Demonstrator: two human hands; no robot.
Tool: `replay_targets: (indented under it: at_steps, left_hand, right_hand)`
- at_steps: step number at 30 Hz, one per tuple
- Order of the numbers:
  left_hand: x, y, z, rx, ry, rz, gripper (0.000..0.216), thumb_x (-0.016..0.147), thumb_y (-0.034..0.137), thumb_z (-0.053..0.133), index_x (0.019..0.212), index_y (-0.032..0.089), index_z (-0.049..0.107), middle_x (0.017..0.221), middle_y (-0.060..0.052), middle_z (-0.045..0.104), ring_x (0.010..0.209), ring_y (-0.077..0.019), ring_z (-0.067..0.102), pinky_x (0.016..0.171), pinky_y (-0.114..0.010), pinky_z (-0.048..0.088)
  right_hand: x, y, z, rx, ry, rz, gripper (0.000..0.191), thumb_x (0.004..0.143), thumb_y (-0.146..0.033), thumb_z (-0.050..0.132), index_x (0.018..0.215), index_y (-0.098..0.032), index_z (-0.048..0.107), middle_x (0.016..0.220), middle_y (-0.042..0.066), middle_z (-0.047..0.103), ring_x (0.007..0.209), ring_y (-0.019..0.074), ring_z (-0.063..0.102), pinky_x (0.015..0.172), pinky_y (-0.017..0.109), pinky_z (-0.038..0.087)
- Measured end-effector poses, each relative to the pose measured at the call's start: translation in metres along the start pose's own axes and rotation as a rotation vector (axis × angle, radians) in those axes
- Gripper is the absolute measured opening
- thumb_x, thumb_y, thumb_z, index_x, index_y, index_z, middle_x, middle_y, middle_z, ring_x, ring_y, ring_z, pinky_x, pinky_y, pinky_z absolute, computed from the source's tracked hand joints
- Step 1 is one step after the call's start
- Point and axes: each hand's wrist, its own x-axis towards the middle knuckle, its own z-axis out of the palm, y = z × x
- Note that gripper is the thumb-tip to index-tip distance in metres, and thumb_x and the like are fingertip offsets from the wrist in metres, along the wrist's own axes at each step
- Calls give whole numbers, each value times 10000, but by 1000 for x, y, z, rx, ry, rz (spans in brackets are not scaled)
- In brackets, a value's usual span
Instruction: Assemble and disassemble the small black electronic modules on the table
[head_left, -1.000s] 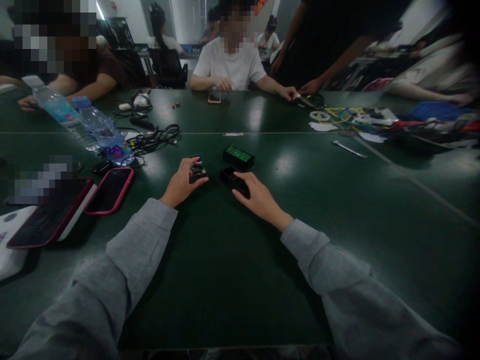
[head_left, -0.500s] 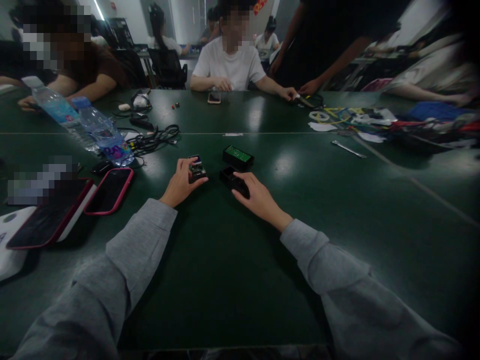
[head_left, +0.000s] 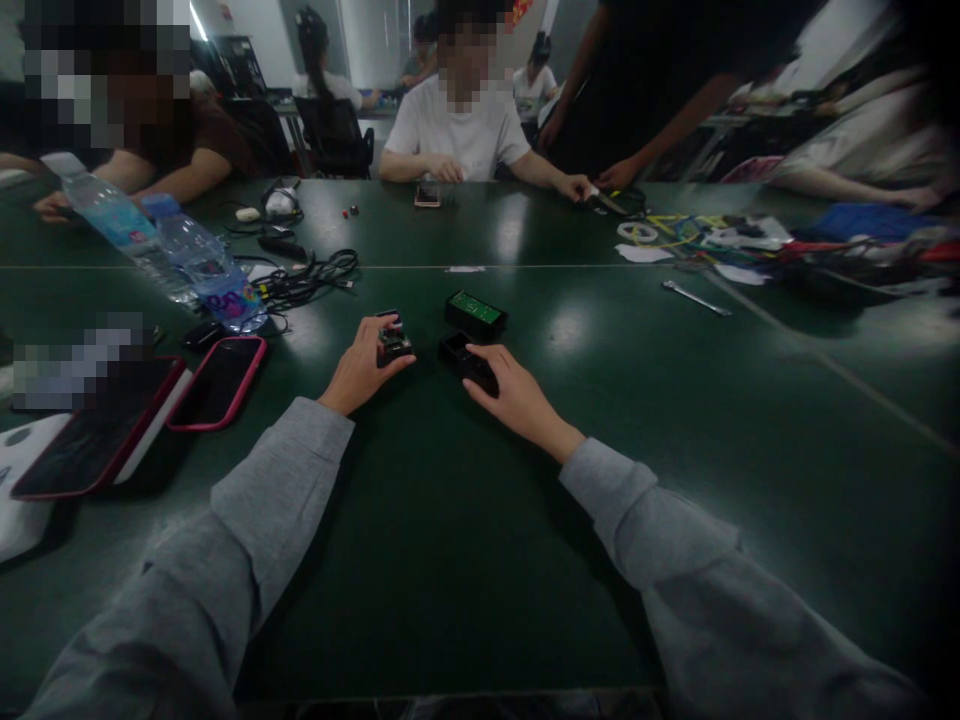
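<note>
small black module [head_left: 393,340] sits mid-table [head_left: 450,540], left hand [head_left: 360,372] pinching its sides; right hand [head_left: 514,395] clasps the open black case [head_left: 463,358] just beside. green-topped box [head_left: 475,312] behind. i'd hold both low and steady.

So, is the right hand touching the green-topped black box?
No, the right hand holds the nearer open black case; the green-topped box sits apart.

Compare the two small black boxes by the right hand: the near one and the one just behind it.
The far box shows a green board on top; the near box looks dark and hollow. The right hand grips the near box; the far box lies untouched. Both are small, black and rectangular, and both sit on the green table.
</note>
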Motion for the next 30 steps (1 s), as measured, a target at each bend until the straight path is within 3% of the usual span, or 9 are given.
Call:
replay_targets:
  at_steps: [12,21,30]
  left_hand:
    - [1,-2,0,-60,4,-45,631,781,391,786,1321,268,484,1241,-80,534,749,-128,580,667,-306,518]
    - [4,-7,-3,-368,-26,-173,767,694,357,849,1344,269,453,1286,-84,572,668,-75,560,563,-214,473]
    - [5,-10,-7,-452,-46,-183,812,673,333,853,1377,292,451,1367,-113,575,687,-91,579,603,-248,514]
  right_hand:
    - [0,-2,-1,-4,-4,4,543,953,-405,555,1450,-256,397,1359,107,490,1165,300,568,937,505,551]
    - [0,-5,-4,-20,-14,9,537,952,-392,557,1442,-235,405,1358,110,493,1172,295,563,956,494,541]
    - [-1,-5,-4,-2,-26,25,548,956,-404,551,1453,-234,395,1379,109,480,1167,287,564,941,480,551]
